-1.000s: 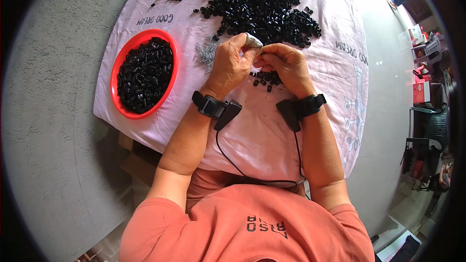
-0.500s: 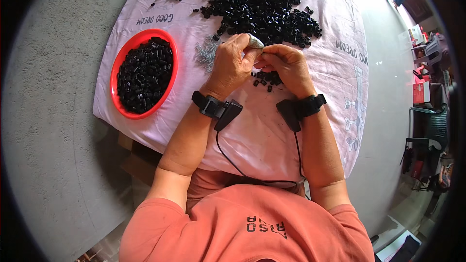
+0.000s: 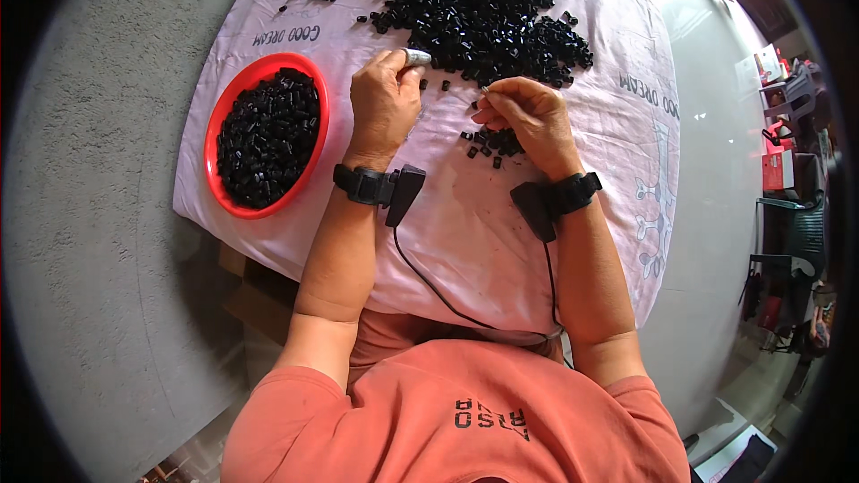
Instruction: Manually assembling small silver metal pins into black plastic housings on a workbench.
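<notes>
Tiny pinch

A red bowl (image 3: 254, 213) sits by the left edge of the tabletop (image 3: 465, 255). Past black bits (image 3: 495, 143), the right hand (image 3: 530, 116) pinches something tiny (image 3: 484, 89). The left hand (image 3: 386, 105)? Can't tell. A black pile (image 3: 465, 13) lies farthest.

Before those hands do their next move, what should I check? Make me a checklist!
1. Hands apart: ok, the left hand isn't touching the right hand.
2. Right hand holding something: cannot tell, the fingertips look pinched but it's too small.
3. Finger cover on: ok, it's on a left finger.
4. Red bowl on the cloth: ok, with black pieces inside.
5. No loose bits near the right hand: not ok, a small black cluster lies beside it.
</notes>
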The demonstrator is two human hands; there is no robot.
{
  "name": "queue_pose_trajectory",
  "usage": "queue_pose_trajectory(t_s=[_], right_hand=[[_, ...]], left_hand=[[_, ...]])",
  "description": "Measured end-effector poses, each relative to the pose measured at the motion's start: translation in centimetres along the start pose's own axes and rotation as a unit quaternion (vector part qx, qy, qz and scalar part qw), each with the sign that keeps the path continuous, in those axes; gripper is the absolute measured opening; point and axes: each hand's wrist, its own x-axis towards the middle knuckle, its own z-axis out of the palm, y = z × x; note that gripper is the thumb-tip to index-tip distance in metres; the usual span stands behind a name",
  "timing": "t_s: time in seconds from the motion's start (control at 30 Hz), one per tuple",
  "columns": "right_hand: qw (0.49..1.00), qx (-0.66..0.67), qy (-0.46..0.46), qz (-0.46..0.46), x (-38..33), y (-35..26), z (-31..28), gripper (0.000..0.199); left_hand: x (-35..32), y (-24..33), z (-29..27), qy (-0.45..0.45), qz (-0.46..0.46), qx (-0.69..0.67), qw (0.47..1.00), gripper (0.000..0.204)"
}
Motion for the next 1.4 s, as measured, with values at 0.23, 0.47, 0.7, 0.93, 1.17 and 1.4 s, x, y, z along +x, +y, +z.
queue_pose_trajectory(t_s=[0.23,0.47,0.7,0.93,1.17,1.4], right_hand=[[1.0,0.011,0.016,-0.016,0.1,0.5,-0.2,0.014],[0.998,0.038,0.038,-0.018,0.2,0.4,-0.5,0.015],[0.986,0.057,0.149,-0.057,0.4,0.5,-1.5,0.014],[0.987,0.04,0.142,-0.063,0.5,0.8,-1.3,0.014],[0.992,0.0,0.116,-0.052,0.4,1.0,-1.3,0.016],[0.99,0.03,0.12,-0.06,0.5,0.9,-1.1,0.013]], left_hand=[[-0.6,-0.8,1.2,-0.081,0.075,0.127,0.986,0.014],[-0.4,0.2,0.7,-0.072,0.118,0.127,0.982,0.014],[-0.6,2.1,0.9,-0.178,0.121,-0.01,0.976,0.014],[-0.5,2.6,1.6,-0.204,0.128,0.005,0.971,0.008],[-0.7,1.9,2.0,-0.208,0.142,0.04,0.967,0.007],[-0.7,1.5,1.7,-0.187,0.144,0.035,0.971,0.009]])
